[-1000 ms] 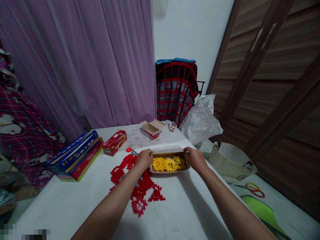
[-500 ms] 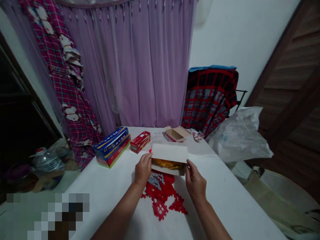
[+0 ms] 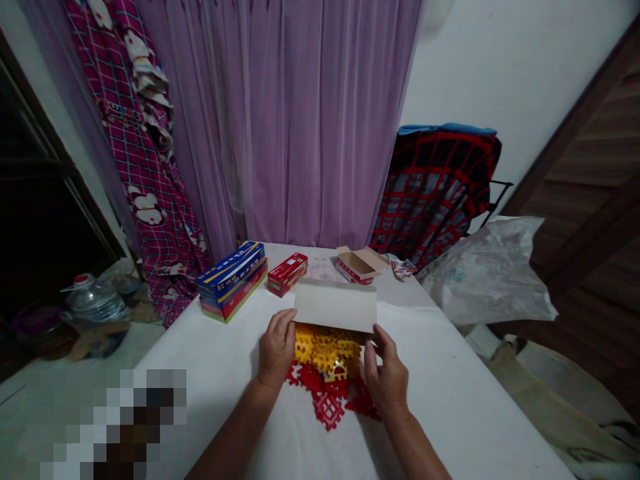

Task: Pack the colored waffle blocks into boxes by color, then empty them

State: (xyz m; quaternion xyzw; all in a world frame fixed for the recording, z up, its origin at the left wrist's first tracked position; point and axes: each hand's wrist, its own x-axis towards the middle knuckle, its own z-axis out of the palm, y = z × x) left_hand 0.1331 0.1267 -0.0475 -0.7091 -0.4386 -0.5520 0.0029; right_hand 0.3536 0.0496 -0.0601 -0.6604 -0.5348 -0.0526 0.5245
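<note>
My left hand [image 3: 278, 347] and my right hand [image 3: 387, 371] grip the two ends of a cardboard box [image 3: 335, 305] whose pale flap faces me. Yellow notched plastic pieces [image 3: 320, 352] show at its open side, over a pile on the white table. Beneath them lie red interlocking plastic pieces [image 3: 329, 409], the nearest a lattice square. The grey pieces seen before are covered from view. Both hands have their fingers closed on the box's edges, left on its left end, right on its right end.
Blue and red boxes [image 3: 233, 280] are stacked at the table's left, with a small red box [image 3: 287, 274] beside them. An opened box [image 3: 357, 267] and a crumpled wrapper [image 3: 401, 268] sit at the back right. A clear plastic bag [image 3: 493, 273] hangs beyond the right edge.
The box has tipped toward me, and yellow pieces have slid out over the red and grey ones. Both hands keep hold of the box. The view has shifted slightly.
</note>
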